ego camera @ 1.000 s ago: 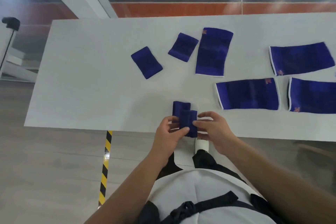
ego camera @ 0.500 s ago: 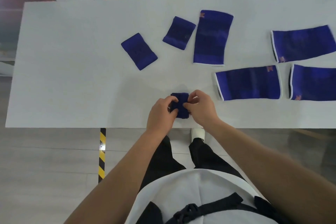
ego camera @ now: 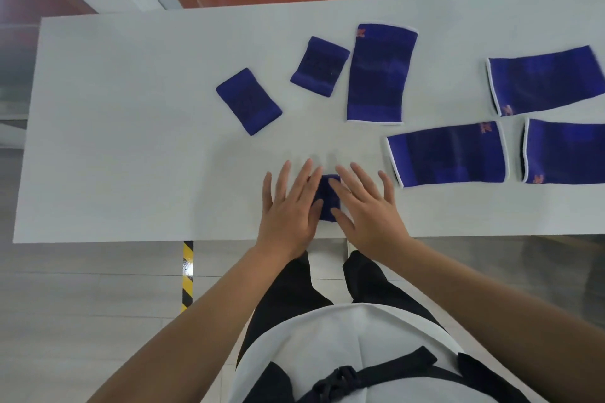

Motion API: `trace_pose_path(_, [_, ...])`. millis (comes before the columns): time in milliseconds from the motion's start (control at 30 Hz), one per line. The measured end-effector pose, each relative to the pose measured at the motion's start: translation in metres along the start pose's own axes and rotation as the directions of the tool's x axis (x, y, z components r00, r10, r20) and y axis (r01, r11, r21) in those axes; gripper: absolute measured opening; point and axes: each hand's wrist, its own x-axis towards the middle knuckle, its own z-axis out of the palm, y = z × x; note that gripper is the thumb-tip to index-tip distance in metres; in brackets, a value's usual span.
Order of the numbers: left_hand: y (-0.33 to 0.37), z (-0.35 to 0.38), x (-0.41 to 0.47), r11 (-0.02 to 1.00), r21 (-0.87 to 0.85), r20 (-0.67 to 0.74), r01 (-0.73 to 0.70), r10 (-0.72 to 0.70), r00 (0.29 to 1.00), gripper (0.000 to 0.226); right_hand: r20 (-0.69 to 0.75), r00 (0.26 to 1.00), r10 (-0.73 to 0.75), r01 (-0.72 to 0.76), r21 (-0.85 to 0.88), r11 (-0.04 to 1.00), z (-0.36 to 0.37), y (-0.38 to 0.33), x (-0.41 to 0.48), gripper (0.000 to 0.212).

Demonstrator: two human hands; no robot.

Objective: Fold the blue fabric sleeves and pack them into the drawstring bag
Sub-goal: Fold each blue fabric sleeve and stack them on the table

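at the near edge of the table [ego camera: 131, 147] | left hand [ego camera: 288, 206], right hand [ego camera: 368, 211] spread flat, pressing folded sleeve [ego camera: 329, 201] | step: flattening fold, i judge | next: reach an unfolded sleeve [ego camera: 448, 154]

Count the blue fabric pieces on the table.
7. A folded piece under the left hand and right hand; a small piece farther left; another small piece beside the centre sleeve; right of these, a far sleeve, near sleeve and cut-off sleeve. More may lie off-frame.
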Motion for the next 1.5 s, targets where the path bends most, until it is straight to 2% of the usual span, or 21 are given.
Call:
trace_pose_path(67, [-0.004, 0.009, -0.001, 0.995, 0.094, 0.099, -0.02, 0.01, 0.995, 0.058, 0.081, 0.996, -0.032, 0.038, -0.08, 0.996, 0.005, 0.005, -0.001, 0.053])
trace_pose_path(167, [-0.012, 0.018, 0.0, 0.992, 0.12, 0.159, -0.029, 0.01, 0.987, 0.06, 0.109, 0.992, -0.056, 0.07, -0.122, 0.99, 0.006, 0.014, 0.003, 0.054])
trace_pose_path(367, [-0.019, 0.019, 0.004, 0.994, 0.104, 0.249, -0.045, 0.018, 0.968, 0.062, 0.141, 0.988, -0.056, 0.069, -0.092, 0.993, 0.003, 0.015, 0.006, 0.055])
trace_pose_path(467, [-0.018, 0.005, 0.008, 1.0, 0.028, 0.287, -0.003, -0.005, 0.958, 0.064, 0.186, 0.983, -0.007, 0.016, -0.047, 0.999, -0.005, 0.01, 0.008, 0.057])
trace_pose_path(600, [-0.025, -0.032, 0.02, 0.961, -0.229, 0.22, 0.154, -0.103, 0.97, 0.074, 0.167, 0.985, 0.036, -0.041, 0.025, 0.999, -0.023, 0.0, 0.013, 0.063])
trace_pose_path(700, [-0.057, -0.057, 0.043, 0.906, -0.358, 0.047, 0.224, -0.222, 0.974, 0.074, 0.127, 0.987, 0.103, -0.114, 0.082, 0.99, -0.04, -0.006, 0.015, 0.066])
trace_pose_path(767, [-0.084, -0.07, 0.069, 0.848, -0.406, 0.015, 0.34, -0.366, 0.931, 0.074, 0.105, 0.978, 0.18, -0.193, 0.124, 0.973, -0.049, -0.01, 0.018, 0.066])
trace_pose_path(833, [-0.107, -0.082, 0.098, 0.784, -0.391, 0.066, 0.482, -0.498, 0.865, 0.075, 0.09, 0.96, 0.264, -0.276, 0.165, 0.947, -0.055, -0.015, 0.02, 0.066])
trace_pose_path(900, [-0.124, -0.088, 0.122, 0.765, -0.336, 0.115, 0.549, -0.545, 0.831, 0.078, 0.082, 0.939, 0.333, -0.343, 0.192, 0.92, -0.058, -0.019, 0.022, 0.065])
trace_pose_path(1000, [-0.142, -0.088, 0.143, 0.789, -0.302, 0.135, 0.535, -0.52, 0.844, 0.072, 0.108, 0.913, 0.393, -0.407, 0.185, 0.895, -0.059, -0.024, 0.017, 0.065])
trace_pose_path(1100, [-0.147, -0.085, 0.153, 0.819, -0.276, 0.097, 0.503, -0.496, 0.863, 0.071, 0.129, 0.881, 0.456, -0.472, 0.168, 0.865, -0.057, -0.027, 0.005, 0.065])
trace_pose_path(1233, [-0.148, -0.085, 0.162, 0.83, -0.264, 0.096, 0.491, -0.484, 0.87, 0.07, 0.144, 0.821, 0.553, -0.571, 0.219, 0.791, -0.053, -0.039, -0.008, 0.061])
trace_pose_path(1367, [-0.154, -0.091, 0.169, 0.751, -0.427, 0.124, 0.503, -0.503, 0.856, 0.045, 0.162, 0.766, 0.622, -0.634, 0.347, 0.691, -0.055, -0.043, -0.015, 0.057])
trace_pose_path(1500, [-0.154, -0.105, 0.166, 0.678, -0.569, 0.148, 0.465, -0.472, 0.869, 0.03, 0.081, 0.702, 0.708, -0.634, 0.524, 0.569, -0.074, -0.036, -0.017, 0.046])
